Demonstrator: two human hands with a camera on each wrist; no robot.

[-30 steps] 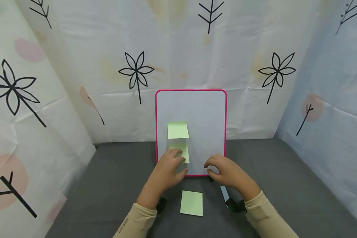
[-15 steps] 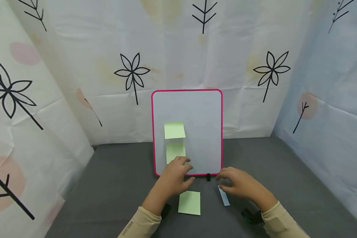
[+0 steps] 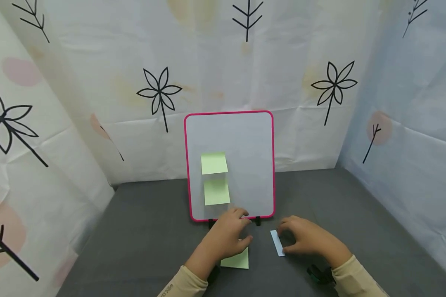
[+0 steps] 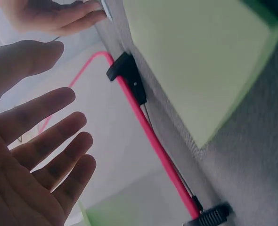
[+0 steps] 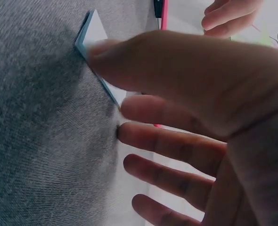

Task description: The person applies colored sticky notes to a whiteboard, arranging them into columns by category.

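My right hand (image 3: 307,237) is just right of a narrow pale-blue pad of sticky strips (image 3: 276,243) on the dark cloth. In the right wrist view, the thumb (image 5: 125,59) overlaps the strip pad (image 5: 96,28), the index fingertip is right at its near end, and the other fingers are spread. My left hand (image 3: 227,234) hovers over a pad of light-green sticky notes (image 3: 236,261), partly covering it, fingers relaxed and holding nothing. Behind it stands a pink-framed whiteboard (image 3: 250,165) with two green sticky notes, an upper one (image 3: 214,163) and a lower one (image 3: 217,193).
Black feet, one of them a clip (image 3: 258,221), hold the board's lower edge. Dark grey cloth (image 3: 148,231) covers the table. Printed fabric walls (image 3: 107,82) enclose it at the back and both sides.
My left hand has come away from the lower note on the board, down and toward me over the green pad. My right hand has moved down and right to the blue strip pad.
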